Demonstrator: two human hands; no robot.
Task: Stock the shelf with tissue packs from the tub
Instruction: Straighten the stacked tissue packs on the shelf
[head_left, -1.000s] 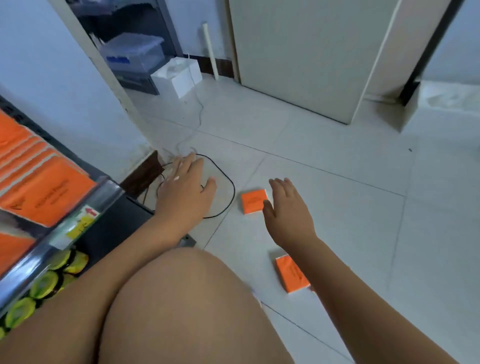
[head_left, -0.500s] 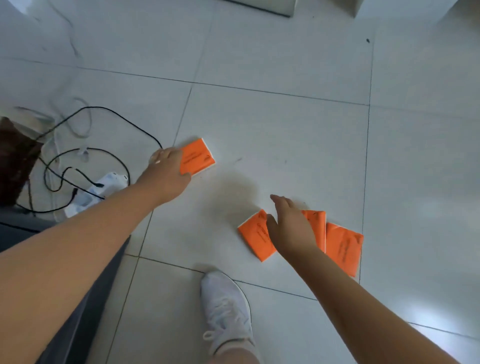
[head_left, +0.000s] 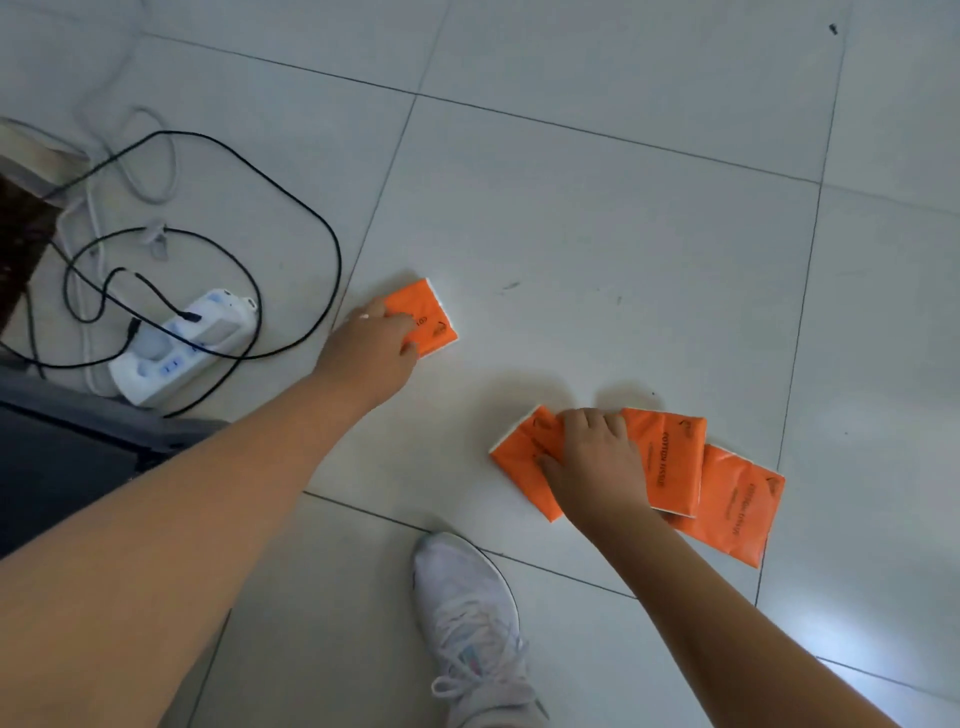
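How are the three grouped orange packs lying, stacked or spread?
Spread: the three tissue packs lie fanned flat on the floor, edges overlapping.

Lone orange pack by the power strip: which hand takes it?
Left. The left hand grips that lone pack; the right hand is curled on the overlapping packs, farther off.

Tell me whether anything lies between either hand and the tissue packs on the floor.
Nothing does. The left hand grips the lone pack; the right hand touches the left pack of the fanned three. The cables and power strip lie off to the left, apart. The shelf is out of view.
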